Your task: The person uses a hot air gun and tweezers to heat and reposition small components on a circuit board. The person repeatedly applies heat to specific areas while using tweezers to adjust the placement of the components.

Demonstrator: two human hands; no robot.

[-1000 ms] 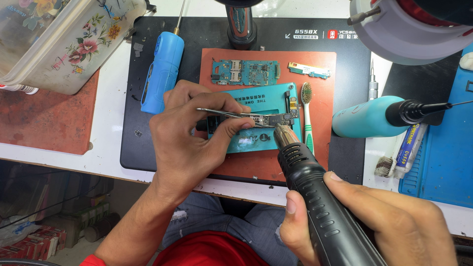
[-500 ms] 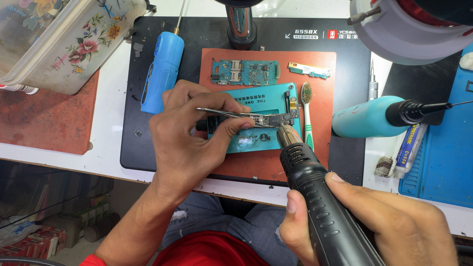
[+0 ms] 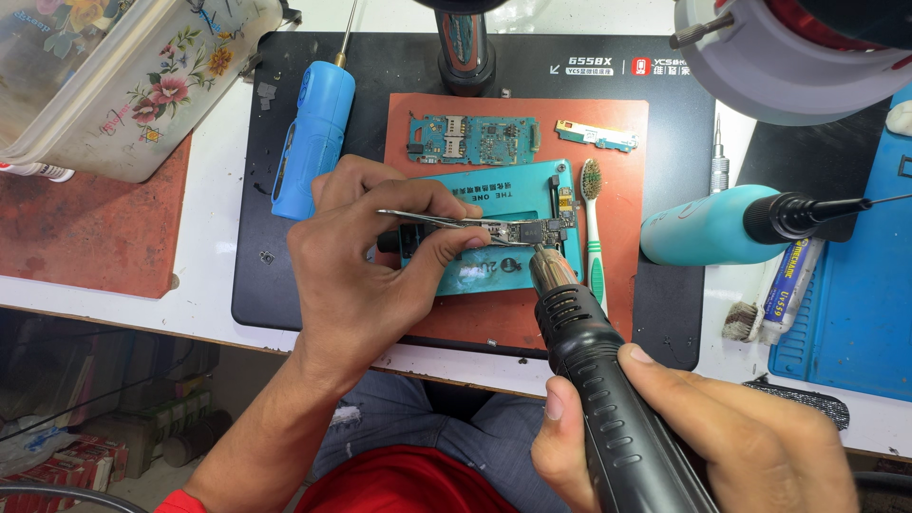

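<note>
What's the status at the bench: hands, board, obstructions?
Left hand pinching tweezers. Right hand gripping hot-air gun, nozzle at circuit board. Nothing blocking.

My hot-air tool (image 3: 608, 380) has ribbed matt black plastic; my tweezers (image 3: 446, 220) are bright smooth metal; the mat (image 3: 627, 275) looks matt rubber.

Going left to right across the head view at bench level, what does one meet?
Clear floral plastic box → blue cylindrical handheld tool → left hand pinching metal tweezers → green-handled toothbrush → teal squeeze bottle with black nozzle → blue mat.
</note>
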